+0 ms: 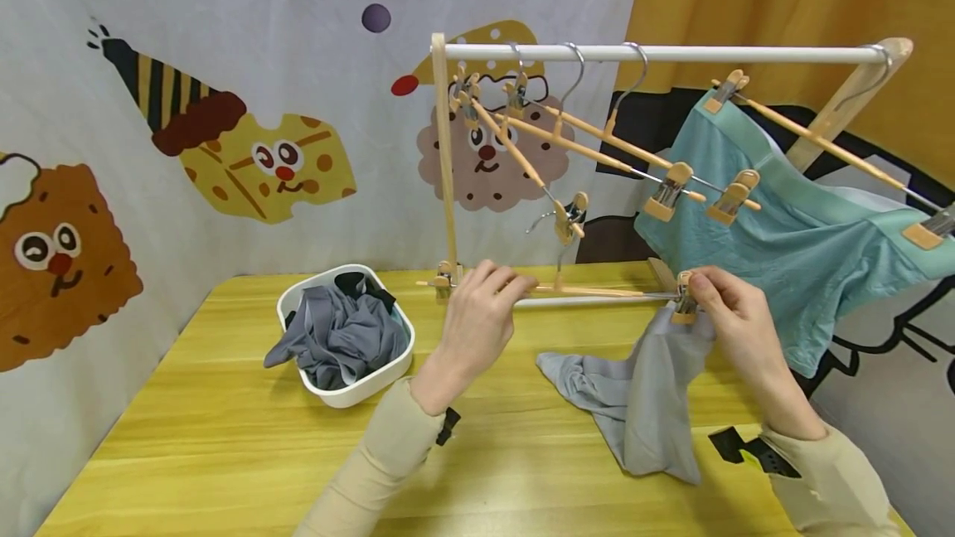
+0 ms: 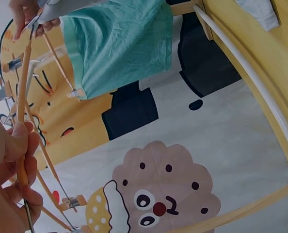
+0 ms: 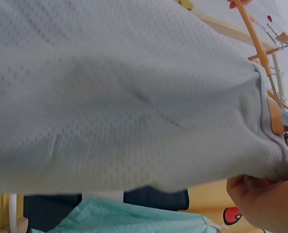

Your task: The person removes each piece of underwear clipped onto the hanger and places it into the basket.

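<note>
My left hand [image 1: 477,313] grips the wooden bar of a clip hanger [image 1: 597,292], held level above the table. At the hanger's right end, my right hand [image 1: 734,317] pinches a clip [image 1: 684,309] between thumb and fingers. From that clip hangs a grey garment [image 1: 656,413], one corner of its edge at the clip. Up close in the right wrist view, the grey garment [image 3: 110,107] shows fine perforations and hides much of the scene. The left-end clip [image 1: 443,278] shows no cloth. In the left wrist view, fingers of my left hand [image 2: 13,155] curl round the bar.
A wooden rack with a white rail [image 1: 709,54] carries several clip hangers. Teal boxer briefs [image 1: 783,205] hang at its right. Left on the yellow wood table [image 1: 186,437], a white basket [image 1: 358,392] holds crumpled grey and black clothes [image 1: 343,334]. A printed curtain [image 1: 298,23] hangs behind.
</note>
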Tool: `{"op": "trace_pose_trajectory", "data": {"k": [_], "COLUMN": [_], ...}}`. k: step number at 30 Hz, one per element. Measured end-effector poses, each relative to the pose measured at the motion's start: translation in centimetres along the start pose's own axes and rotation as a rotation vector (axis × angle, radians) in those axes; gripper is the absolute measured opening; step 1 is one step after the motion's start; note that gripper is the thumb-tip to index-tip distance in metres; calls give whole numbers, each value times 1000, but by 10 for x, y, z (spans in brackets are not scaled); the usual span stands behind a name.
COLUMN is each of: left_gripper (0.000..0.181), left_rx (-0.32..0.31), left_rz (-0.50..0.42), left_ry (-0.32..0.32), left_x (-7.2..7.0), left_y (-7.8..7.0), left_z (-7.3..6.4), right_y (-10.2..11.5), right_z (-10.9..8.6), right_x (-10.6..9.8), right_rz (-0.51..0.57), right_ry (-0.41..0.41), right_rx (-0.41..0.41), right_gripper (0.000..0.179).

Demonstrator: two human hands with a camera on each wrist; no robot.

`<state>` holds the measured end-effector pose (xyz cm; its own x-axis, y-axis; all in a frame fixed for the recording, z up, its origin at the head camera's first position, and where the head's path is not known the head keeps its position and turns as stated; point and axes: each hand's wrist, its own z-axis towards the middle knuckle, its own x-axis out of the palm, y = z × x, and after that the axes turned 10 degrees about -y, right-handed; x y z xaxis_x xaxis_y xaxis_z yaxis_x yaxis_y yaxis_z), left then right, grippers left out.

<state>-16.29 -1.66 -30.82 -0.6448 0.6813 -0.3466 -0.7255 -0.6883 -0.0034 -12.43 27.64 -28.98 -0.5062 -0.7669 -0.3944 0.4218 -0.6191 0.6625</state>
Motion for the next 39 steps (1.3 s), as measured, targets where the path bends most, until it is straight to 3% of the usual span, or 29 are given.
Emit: {"op": "trace_pose_trajectory", "data": {"k": [16,39], "left_gripper": [14,24], "left_rx": [-1,0], "left_rz": [-7,-9], "left_ry": [26,26], "left_x": [1,2], "left_y": [-2,-2], "left_z": [-1,0], "right_y": [4,5], "right_z": [-6,-4], "right_x": [2,3], "right_rz": [9,47], "right_ry": [-50,-68], "right_rx": [40,34], "right_gripper": [21,20]}}
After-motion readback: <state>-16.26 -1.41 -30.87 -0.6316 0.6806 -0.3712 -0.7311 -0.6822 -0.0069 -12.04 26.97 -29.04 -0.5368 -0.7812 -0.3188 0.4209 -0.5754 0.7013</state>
